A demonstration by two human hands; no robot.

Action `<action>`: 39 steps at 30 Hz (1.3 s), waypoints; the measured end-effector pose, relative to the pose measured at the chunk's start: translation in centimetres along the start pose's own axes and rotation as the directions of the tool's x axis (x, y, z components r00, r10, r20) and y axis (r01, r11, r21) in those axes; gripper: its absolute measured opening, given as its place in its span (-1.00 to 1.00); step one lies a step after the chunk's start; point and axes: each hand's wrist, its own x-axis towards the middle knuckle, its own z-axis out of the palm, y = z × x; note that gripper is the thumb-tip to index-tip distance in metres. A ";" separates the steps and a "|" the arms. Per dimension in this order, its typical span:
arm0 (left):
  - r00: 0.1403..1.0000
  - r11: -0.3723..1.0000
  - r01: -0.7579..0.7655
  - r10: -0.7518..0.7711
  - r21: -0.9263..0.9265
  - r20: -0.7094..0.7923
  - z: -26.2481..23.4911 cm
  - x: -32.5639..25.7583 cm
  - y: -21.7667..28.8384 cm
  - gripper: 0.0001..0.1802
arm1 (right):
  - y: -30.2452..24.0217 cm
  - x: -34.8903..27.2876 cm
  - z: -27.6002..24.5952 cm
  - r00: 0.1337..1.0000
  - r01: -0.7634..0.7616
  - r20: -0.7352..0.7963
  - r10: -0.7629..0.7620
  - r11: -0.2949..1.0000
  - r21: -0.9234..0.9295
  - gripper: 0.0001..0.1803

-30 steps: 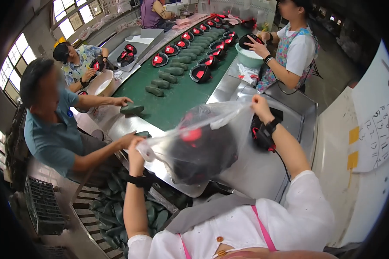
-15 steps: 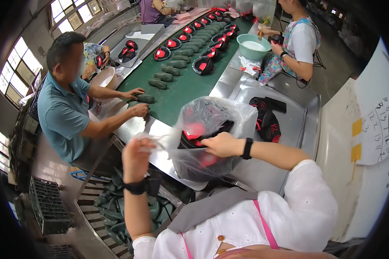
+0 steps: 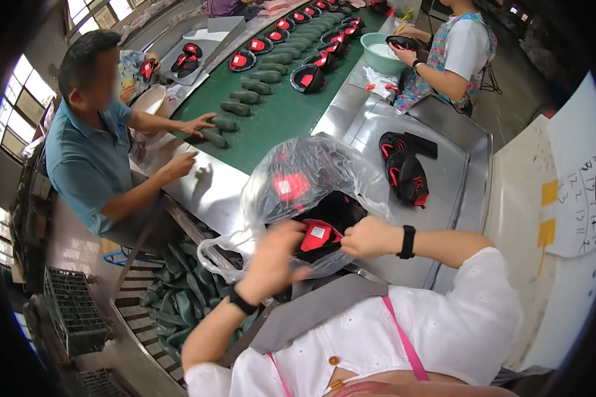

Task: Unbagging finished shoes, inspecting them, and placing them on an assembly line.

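A clear plastic bag (image 3: 261, 192) stands open in front of me, with black and red shoe uppers inside. At its mouth is a black shoe upper (image 3: 334, 210) with a red lining and a white label. My right hand (image 3: 372, 237) is closed, pinching the near right edge of that upper. Somewhat blurred, my left hand (image 3: 271, 259) is at the near left side of the bag, beside the upper. Its thumb is spread from the fingers, and I see nothing in it. The fingertips are smeared where they meet the red lining.
On the metal tray to the right lie black and red shoes (image 3: 404, 173). The green conveyor belt (image 3: 271, 109) carries rows of dark green shoe lasts and uppers. A co-worker (image 3: 86, 145) reaches over it from the left. Another sits by a green basin (image 3: 383, 56). Below lies a last-filled crate (image 3: 179, 291).
My left hand has come down and right to the upper, leaving the bag's edge. The bag's mouth now faces me more openly. The left co-worker's nearer hand has drawn back from the belt.
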 end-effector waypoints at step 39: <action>0.688 0.388 0.334 -0.723 -0.859 -0.059 7.9 -4.7 -22.0 -0.47 | 23.2 1.0 8.7 0.877 -0.096 0.051 0.478 0.070 0.993 -0.38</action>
